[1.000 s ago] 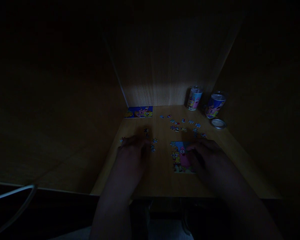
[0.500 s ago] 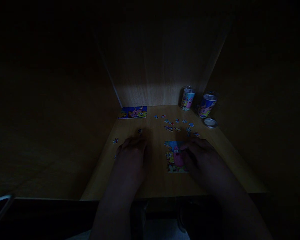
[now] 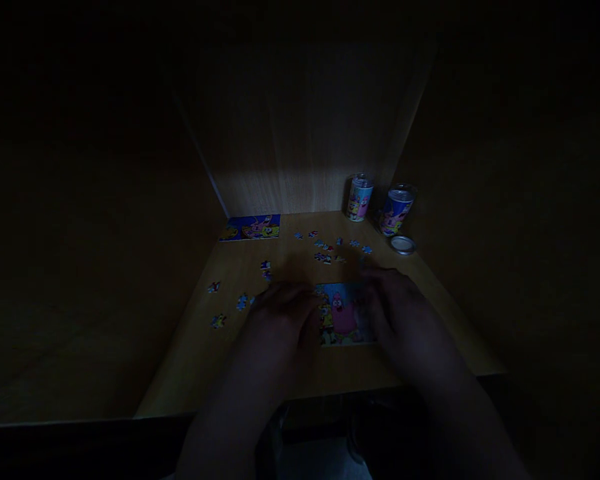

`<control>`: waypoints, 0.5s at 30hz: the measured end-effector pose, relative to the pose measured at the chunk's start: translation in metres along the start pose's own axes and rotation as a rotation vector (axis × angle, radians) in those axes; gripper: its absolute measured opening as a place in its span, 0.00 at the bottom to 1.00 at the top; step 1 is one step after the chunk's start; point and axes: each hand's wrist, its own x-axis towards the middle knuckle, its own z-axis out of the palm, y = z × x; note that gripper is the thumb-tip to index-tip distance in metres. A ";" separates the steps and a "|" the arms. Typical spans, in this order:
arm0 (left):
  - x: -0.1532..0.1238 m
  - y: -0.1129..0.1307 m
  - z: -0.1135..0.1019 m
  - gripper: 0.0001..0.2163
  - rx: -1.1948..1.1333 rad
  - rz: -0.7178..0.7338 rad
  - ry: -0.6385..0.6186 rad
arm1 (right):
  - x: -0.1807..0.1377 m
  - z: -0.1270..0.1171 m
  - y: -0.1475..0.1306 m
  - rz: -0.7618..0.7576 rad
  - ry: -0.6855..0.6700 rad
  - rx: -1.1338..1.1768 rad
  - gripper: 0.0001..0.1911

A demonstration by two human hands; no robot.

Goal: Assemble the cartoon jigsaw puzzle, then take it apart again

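Observation:
The scene is very dark. A small partly built jigsaw picture with a pink cartoon figure lies near the front of a wooden desk. My left hand rests at the picture's left edge, fingers curled down onto it. On the right side of the picture lies my right hand, covering that edge. What either hand holds is hidden in the gloom. Loose pieces lie scattered behind the picture, and a few more pieces lie to the left.
A printed reference picture lies flat at the back left. Two printed tins stand at the back right, with a round lid beside them. Wooden walls enclose the desk on three sides.
My left hand has moved right from the loose pieces on the left to the picture's left edge. The right hand has stayed on the picture. The camera has swung so everything sits further left.

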 end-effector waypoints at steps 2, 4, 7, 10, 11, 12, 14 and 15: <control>0.000 0.004 -0.001 0.10 -0.040 0.027 -0.006 | -0.001 -0.012 0.005 0.079 0.123 -0.019 0.17; -0.002 0.012 -0.004 0.10 -0.114 0.051 -0.026 | -0.003 -0.025 0.012 0.178 0.211 -0.100 0.18; -0.006 0.028 -0.008 0.10 -0.265 0.097 -0.073 | -0.005 -0.033 0.026 0.315 0.251 -0.228 0.18; -0.008 0.043 -0.008 0.10 -0.315 0.159 -0.093 | -0.004 -0.027 0.036 0.329 0.211 -0.254 0.17; -0.006 0.045 -0.007 0.09 -0.300 0.163 -0.097 | -0.003 -0.023 0.036 0.295 0.197 -0.250 0.16; -0.005 0.045 -0.005 0.08 -0.268 0.159 -0.101 | -0.002 -0.020 0.036 0.242 0.188 -0.237 0.16; 0.000 0.040 -0.001 0.08 -0.169 0.120 -0.108 | 0.001 -0.015 0.030 0.131 0.178 -0.205 0.16; 0.003 0.035 0.001 0.09 -0.113 0.096 -0.115 | 0.001 -0.015 0.025 0.089 0.165 -0.192 0.15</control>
